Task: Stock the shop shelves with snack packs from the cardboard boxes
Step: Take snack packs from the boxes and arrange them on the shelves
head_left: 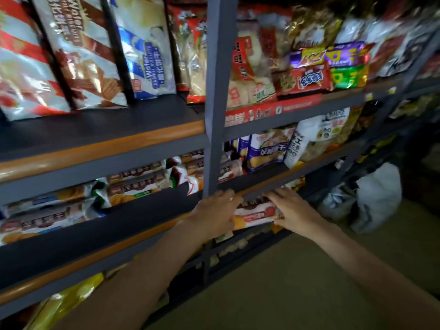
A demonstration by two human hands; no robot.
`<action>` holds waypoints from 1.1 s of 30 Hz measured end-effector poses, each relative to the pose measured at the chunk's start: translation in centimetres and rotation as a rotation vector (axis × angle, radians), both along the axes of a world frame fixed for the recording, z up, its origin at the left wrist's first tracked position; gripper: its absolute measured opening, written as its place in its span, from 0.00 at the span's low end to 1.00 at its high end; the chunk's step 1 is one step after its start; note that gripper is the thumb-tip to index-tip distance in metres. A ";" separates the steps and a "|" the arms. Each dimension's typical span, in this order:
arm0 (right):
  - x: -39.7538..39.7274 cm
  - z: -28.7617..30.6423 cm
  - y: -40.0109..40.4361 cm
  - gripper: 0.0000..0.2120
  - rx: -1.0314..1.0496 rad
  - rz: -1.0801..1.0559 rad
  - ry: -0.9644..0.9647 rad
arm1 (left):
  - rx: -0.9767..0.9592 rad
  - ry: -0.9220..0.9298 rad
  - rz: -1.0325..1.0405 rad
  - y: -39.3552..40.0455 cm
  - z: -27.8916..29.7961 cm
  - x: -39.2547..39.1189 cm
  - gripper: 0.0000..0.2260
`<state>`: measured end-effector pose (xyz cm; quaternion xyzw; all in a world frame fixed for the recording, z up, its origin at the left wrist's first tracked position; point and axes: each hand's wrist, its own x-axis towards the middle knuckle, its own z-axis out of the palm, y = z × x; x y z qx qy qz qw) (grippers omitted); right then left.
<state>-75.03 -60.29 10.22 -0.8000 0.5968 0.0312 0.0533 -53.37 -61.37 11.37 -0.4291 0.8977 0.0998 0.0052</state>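
Both hands, left (215, 214) and right (294, 211), grip a snack pack (256, 213) between them.

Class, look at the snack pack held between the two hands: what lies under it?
Under the snack pack, an orange-and-yellow pack edge shows by the right hand. The left hand and the pack cover the rest.

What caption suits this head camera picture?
Both hands, left and right, slide a snack pack onto a low shelf.

Both arms stretched forward, left hand (217, 211) and right hand (291, 209) close together, fingers curled, gripping
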 end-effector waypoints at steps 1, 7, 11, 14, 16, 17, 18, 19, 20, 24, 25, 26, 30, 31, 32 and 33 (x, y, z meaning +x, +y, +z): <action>-2.3 -0.3 -0.9 0.31 -0.026 -0.041 0.022 | -0.026 0.015 -0.004 -0.8 -0.2 -1.4 0.23; -10.6 -2.8 -9.0 0.30 -0.067 -0.160 -0.044 | -0.144 -0.019 0.231 -4.0 -3.6 -8.0 0.25; -9.4 -3.8 -14.1 0.29 -0.095 0.051 -0.085 | -0.116 -0.064 0.450 -4.4 -4.9 -10.9 0.26; -5.8 -4.6 -16.7 0.32 -0.127 0.231 -0.024 | -0.010 -0.121 0.589 -4.8 -5.6 -10.8 0.29; -4.0 -5.5 -17.8 0.31 -0.173 0.296 -0.008 | 0.053 -0.164 0.658 -5.2 -5.9 -10.5 0.33; -3.3 -5.9 -18.3 0.31 -0.168 0.304 -0.002 | 0.080 -0.173 0.686 -5.5 -6.0 -10.4 0.35; -2.9 -6.4 -18.8 0.31 -0.149 0.312 -0.003 | 0.106 -0.165 0.716 -5.9 -6.3 -10.3 0.35; -2.6 -6.8 -19.2 0.31 -0.120 0.324 -0.019 | 0.129 -0.147 0.749 -6.2 -6.6 -10.4 0.36; -2.3 -7.3 -19.6 0.32 -0.095 0.348 -0.038 | 0.144 -0.131 0.773 -6.6 -7.0 -10.6 0.36; -2.1 -8.5 -20.3 0.32 -0.047 0.450 -0.049 | 0.187 -0.082 0.850 -7.8 -8.6 -11.3 0.37; -2.3 -8.6 -20.4 0.32 -0.020 0.451 -0.053 | 0.201 -0.093 0.857 -7.9 -8.9 -11.2 0.37; -2.6 -8.7 -20.5 0.31 0.031 0.457 -0.062 | 0.213 -0.099 0.861 -7.9 -9.2 -11.2 0.37; -3.3 -9.2 -21.1 0.30 0.231 0.461 -0.136 | 0.228 -0.112 0.860 -7.7 -9.3 -11.4 0.36; -3.2 -9.1 -21.2 0.30 0.205 0.470 -0.148 | 0.219 -0.111 0.861 -7.7 -9.3 -11.5 0.36; -3.0 -9.1 -21.3 0.30 0.161 0.479 -0.151 | 0.209 -0.107 0.862 -7.7 -9.3 -11.5 0.35; -2.8 -9.1 -21.3 0.29 0.104 0.490 -0.144 | 0.200 -0.102 0.864 -7.8 -9.3 -11.4 0.35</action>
